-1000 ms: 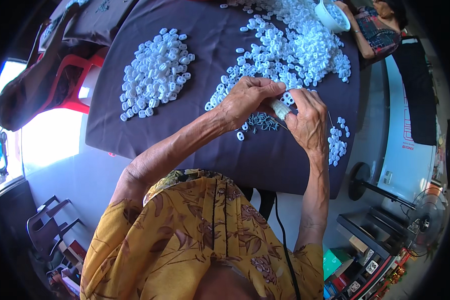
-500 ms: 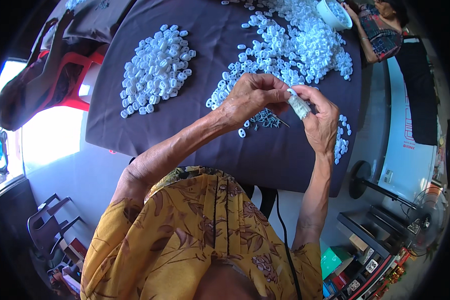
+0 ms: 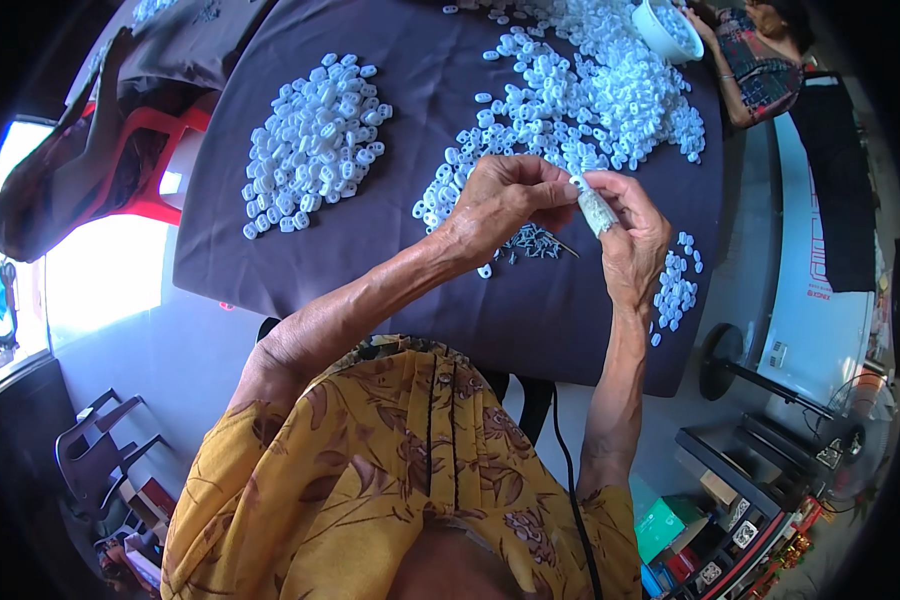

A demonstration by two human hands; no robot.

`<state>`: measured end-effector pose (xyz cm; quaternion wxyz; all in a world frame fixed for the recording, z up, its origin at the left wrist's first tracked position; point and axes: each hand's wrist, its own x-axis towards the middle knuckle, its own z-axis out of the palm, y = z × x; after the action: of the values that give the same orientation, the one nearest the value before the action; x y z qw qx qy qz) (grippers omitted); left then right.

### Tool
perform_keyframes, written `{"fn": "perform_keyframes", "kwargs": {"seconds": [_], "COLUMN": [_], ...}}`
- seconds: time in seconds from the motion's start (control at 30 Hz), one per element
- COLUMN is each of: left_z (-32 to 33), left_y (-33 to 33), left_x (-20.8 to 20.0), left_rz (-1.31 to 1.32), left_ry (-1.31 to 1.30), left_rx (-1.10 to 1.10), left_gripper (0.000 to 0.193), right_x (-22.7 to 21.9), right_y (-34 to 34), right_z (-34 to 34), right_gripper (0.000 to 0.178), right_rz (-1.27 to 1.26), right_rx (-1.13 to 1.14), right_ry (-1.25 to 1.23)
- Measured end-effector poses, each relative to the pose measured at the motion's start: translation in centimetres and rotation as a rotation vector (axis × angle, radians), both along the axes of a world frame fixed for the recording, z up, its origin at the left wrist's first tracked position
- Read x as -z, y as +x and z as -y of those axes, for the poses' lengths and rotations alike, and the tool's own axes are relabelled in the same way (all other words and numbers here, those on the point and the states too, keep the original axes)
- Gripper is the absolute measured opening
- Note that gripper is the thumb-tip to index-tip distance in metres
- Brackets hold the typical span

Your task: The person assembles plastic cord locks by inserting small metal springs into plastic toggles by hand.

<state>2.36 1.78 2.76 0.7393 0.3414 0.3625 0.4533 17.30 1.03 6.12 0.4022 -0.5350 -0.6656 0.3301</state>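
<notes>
My left hand (image 3: 500,205) and my right hand (image 3: 634,240) meet over the table, thumbs and forefingers pinched on one small white plastic piece (image 3: 576,183). Most of that piece is hidden by the fingertips. A whitish wrap (image 3: 598,212) covers my right thumb. Just below my hands lies a small heap of dark screws (image 3: 532,243), with a thin metal rod (image 3: 567,247) sticking out toward the right. Beyond my fingers spreads a big pile of white two-holed plastic pieces (image 3: 620,100). A smaller group of white pieces (image 3: 676,292) sits beside my right wrist.
Another heap of white pieces (image 3: 315,140) lies at the left of the dark tablecloth (image 3: 420,90). A white bowl (image 3: 667,32) stands at the far right, near another person's arm (image 3: 735,98). At left, someone sits by a red chair (image 3: 155,150); a fan (image 3: 850,440) is at lower right.
My right hand has shifted slightly left and its thumb has tilted, uncovering more of the white pieces by my wrist. Both hands keep their pinch on the small piece.
</notes>
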Motion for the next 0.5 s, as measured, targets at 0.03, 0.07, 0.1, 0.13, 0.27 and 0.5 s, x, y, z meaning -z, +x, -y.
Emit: {"fn": "perform_keyframes", "kwargs": {"seconds": [0.03,0.07,0.1,0.13,0.27,0.5], "left_z": [0.0,0.0,0.0,-0.1,-0.2,-0.3], "left_y": [0.0,0.0,0.0,-0.1,-0.2,-0.2], "left_x": [0.0,0.0,-0.1,-0.3,-0.8,-1.8], "left_rz": [-0.005,-0.010,-0.010,-0.033,-0.090,-0.053], "left_ry": [0.019,0.038,0.044,0.072,0.126,0.156], "left_rx": [-0.014,-0.029,-0.027,-0.025,0.006,0.012], "left_gripper": [0.015,0.015,0.015,0.015,0.015,0.017], "right_x": [0.1,0.3,0.2,0.0,-0.1,-1.1], "right_y": [-0.1,0.0,-0.1,-0.1,-0.2,-0.3], "right_z": [0.0,0.0,0.1,0.2,0.2,-0.1], "right_gripper": [0.018,0.019,0.019,0.020,0.021,0.021], "right_rz": [0.001,-0.026,-0.027,-0.028,-0.007,-0.241], "right_rx": [-0.006,-0.009,-0.007,0.003,0.079,0.071], "right_ry": [0.019,0.017,0.023,0.043,0.180,0.050]}}
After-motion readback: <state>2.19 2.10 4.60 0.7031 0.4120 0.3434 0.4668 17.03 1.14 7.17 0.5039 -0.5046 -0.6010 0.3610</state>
